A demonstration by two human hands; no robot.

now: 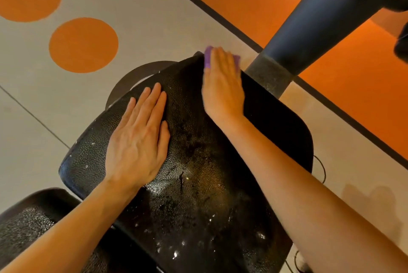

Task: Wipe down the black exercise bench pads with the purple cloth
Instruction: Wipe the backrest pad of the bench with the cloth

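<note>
While pressed flat under the right hand (223, 82) at the far tip of the pad (198, 162), peeks out purple past the fingertips: cloth (208, 58). Runs lengthwise from that tip back toward the body, so most likely calls for a pull down its long axis. Rests open-palmed on the pad's left half, fingers straight, holding nothing: left hand (138, 142).

The black bench pad (198, 162) looks like pebbled, glossy vinyl flecked with wet droplets. The purple cloth (208, 58) at its twelve o'clock edge looks soft and matt. The floor (143, 18) is smooth and matt.
</note>
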